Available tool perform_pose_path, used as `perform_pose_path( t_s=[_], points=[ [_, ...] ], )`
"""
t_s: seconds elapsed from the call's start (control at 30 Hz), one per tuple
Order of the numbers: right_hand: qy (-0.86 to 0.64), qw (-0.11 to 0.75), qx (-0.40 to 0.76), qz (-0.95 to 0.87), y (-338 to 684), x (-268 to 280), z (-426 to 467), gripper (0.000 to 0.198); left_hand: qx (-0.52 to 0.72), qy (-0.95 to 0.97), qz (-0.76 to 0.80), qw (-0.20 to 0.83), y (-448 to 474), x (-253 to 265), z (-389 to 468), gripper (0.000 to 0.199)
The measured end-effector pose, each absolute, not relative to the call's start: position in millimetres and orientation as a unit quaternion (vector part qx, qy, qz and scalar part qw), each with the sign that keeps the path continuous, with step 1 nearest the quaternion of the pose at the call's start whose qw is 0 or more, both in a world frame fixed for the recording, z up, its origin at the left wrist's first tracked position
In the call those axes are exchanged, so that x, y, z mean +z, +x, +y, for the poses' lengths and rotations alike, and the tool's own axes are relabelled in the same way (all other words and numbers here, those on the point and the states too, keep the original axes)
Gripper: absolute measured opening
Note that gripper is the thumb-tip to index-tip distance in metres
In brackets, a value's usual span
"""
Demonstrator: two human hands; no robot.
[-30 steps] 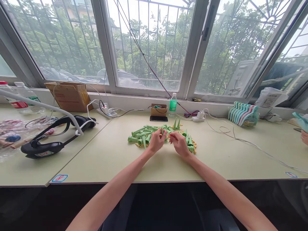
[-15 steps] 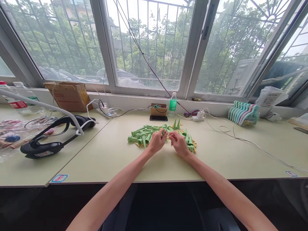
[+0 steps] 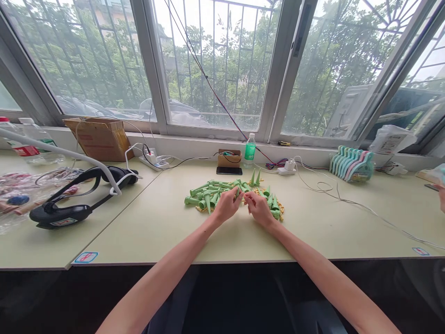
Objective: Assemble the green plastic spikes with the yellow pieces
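My left hand (image 3: 226, 206) is closed around a small green plastic cone (image 3: 238, 191), whose tip shows above the fingers. Close beside it, my right hand (image 3: 257, 208) pinches something too small to make out; its fingertips nearly touch those of the left. Both hands are over the near side of a pile of green plastic cones (image 3: 207, 198), most of them lying on their sides. Two green cones (image 3: 255, 177) stand upright behind the hands. Small yellow pieces (image 3: 282, 211) lie among and under the cones, partly covered by them.
Behind the pile are a black phone (image 3: 229, 170), a small cardboard box (image 3: 229, 159) and a green-labelled bottle (image 3: 250, 150). A black headset (image 3: 83, 197) lies left, pastel hangers (image 3: 352, 163) stand right. White cables (image 3: 365, 204) cross the table. Another person's hand (image 3: 441, 197) shows at the right edge.
My right hand's fingertips have moved slightly closer to my left hand, which stays almost in place. Another person's hand has come into view at the far right edge.
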State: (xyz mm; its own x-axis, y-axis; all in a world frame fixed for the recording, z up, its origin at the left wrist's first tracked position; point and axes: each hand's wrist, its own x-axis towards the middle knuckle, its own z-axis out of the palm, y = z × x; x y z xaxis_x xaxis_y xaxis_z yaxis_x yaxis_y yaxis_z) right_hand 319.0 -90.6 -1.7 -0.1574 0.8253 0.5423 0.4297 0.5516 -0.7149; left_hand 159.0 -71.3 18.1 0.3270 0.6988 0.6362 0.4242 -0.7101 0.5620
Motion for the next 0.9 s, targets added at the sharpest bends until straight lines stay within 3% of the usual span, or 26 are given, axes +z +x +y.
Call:
perform_pose_path(
  t_s=[0.57, 0.9],
  points=[
    [-0.437, 0.468, 0.185, -0.745, 319.6, -0.5, -93.0, 0.031, 0.447, 0.812, 0.351, 0.135, 159.3, 19.5, -71.9, 0.023],
    [-0.42, 0.452, 0.159, -0.771, 320.1, -1.2, -92.3, 0.023, 0.476, 0.782, 0.38, 0.133, 159.3, 18.1, -69.6, 0.021]
  ],
)
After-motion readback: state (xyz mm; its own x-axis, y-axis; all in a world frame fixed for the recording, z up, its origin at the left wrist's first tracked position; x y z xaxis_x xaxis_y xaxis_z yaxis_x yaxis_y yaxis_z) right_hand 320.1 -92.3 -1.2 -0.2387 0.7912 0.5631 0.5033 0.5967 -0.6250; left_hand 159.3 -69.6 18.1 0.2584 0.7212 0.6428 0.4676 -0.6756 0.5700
